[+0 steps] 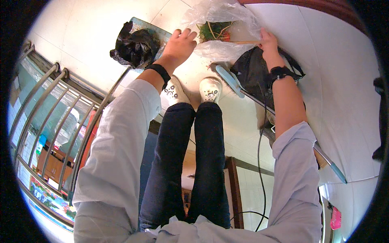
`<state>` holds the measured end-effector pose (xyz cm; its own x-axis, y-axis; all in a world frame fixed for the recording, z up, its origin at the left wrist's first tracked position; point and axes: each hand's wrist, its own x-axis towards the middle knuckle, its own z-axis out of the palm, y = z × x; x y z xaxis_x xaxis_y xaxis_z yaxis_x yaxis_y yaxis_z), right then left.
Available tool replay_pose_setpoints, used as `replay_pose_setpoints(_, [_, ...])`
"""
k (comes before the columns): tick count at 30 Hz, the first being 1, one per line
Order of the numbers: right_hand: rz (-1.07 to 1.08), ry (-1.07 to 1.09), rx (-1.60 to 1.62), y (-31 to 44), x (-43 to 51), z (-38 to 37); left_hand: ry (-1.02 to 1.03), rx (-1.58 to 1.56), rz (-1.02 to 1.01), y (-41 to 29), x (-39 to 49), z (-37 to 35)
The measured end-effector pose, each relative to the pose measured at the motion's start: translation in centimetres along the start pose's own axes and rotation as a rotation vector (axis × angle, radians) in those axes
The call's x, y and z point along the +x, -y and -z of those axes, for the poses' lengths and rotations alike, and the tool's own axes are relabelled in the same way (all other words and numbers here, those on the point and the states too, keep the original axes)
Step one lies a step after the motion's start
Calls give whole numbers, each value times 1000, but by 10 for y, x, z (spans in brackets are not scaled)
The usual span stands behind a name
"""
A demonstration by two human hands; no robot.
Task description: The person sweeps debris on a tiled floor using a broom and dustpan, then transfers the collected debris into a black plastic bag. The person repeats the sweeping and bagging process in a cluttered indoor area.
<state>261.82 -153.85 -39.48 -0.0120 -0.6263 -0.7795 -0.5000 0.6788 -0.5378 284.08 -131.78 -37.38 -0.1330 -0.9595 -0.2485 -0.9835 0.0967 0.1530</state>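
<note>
A clear plastic bag (212, 50) lies spread on the tiled floor beyond my feet. Inside its mouth is a clump of green plant matter (211, 30) with pale stems and a bit of red. My right hand (268, 42) grips the bag's right edge, and a thin wooden stick (244, 42) reaches from the clump to its fingers. Over the bag's left side is my left hand (180, 45), palm down with fingers bent; its fingertips are partly hidden, so a hold on the plastic is unclear. To its left, a crumpled black plastic bag (136, 45) sits on a light blue dustpan (161, 32).
A broom (228, 77) with a light blue head lies at right, its metal handle passing under my right arm. Beside it rests a black bag (250, 68); a black cable (259, 158) hangs nearby. Metal railings (54, 121) stand at left. A doorframe (235, 191) is behind my legs.
</note>
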Motion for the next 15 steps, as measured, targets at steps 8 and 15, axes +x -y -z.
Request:
replay_pose_setpoints(8, [701, 55, -259, -44, 16, -28, 257, -82, 194, -9, 39, 0])
replay_pose_setpoints(15, [601, 445, -940, -56, -29, -58, 143, 48, 397, 6, 57, 0])
